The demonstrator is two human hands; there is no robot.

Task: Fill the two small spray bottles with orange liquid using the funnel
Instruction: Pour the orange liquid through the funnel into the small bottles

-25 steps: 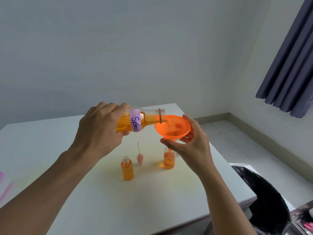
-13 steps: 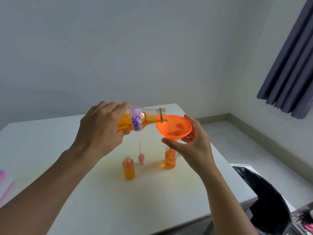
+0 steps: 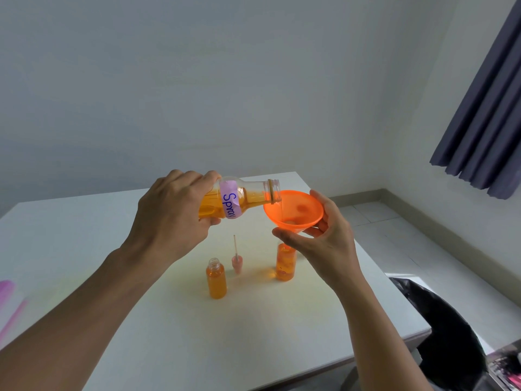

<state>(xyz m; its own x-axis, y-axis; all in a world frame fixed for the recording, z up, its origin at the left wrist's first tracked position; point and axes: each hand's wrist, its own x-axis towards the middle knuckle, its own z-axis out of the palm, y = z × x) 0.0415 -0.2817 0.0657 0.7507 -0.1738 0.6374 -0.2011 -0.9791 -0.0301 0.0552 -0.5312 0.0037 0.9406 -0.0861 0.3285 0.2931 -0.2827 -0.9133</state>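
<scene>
My left hand grips a clear supply bottle with a purple label, tipped sideways so its mouth rests over the rim of the orange funnel. Orange liquid fills its lower half. My right hand holds the funnel by its cone, its spout in the neck of the right small bottle, which is nearly full of orange liquid. The left small bottle stands uncapped on the white table, filled with orange liquid. A pink spray cap with its tube pointing up stands between the two.
A black bin bag sits on the floor off the table's right edge. Pink objects lie at the table's far left edge. A dark curtain hangs at the right wall.
The liquid level in the right small bottle has risen. Both hands, the supply bottle and the funnel stay in nearly the same pose.
</scene>
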